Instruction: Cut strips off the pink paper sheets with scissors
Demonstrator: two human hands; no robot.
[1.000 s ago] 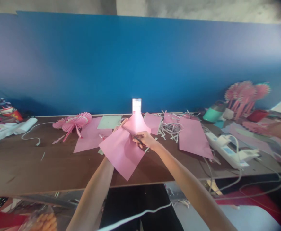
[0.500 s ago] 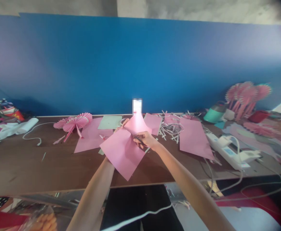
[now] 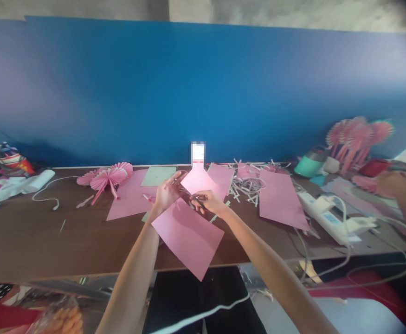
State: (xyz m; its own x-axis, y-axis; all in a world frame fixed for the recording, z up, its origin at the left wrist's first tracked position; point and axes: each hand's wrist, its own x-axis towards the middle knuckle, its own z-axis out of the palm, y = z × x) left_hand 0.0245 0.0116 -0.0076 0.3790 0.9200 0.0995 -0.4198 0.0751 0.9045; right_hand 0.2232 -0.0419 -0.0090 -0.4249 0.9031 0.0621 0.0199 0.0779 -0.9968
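My left hand (image 3: 168, 191) is closed at the fingertips on the left corner of a small pink paper piece (image 3: 196, 180). In my right hand (image 3: 209, 202) is a dark, slim tool that looks like scissors (image 3: 198, 202); its blades are hard to make out. A larger pink paper piece (image 3: 189, 239) slopes below both hands, past the table's front edge, apart from the upper piece. Its upper left edge lies close to my left wrist.
Pink sheets (image 3: 282, 197) and white paper strips (image 3: 249, 185) lie on the brown table (image 3: 22, 236). Folded pink fans (image 3: 110, 178) sit left. A lit phone (image 3: 198, 152) stands at the back. At right are a power strip (image 3: 328, 220) and another person's hand (image 3: 399, 185).
The pink sheet is now in two separate pieces. The lower one has slid down and right, and my left hand has come into view. Another person's hand has moved in at right.
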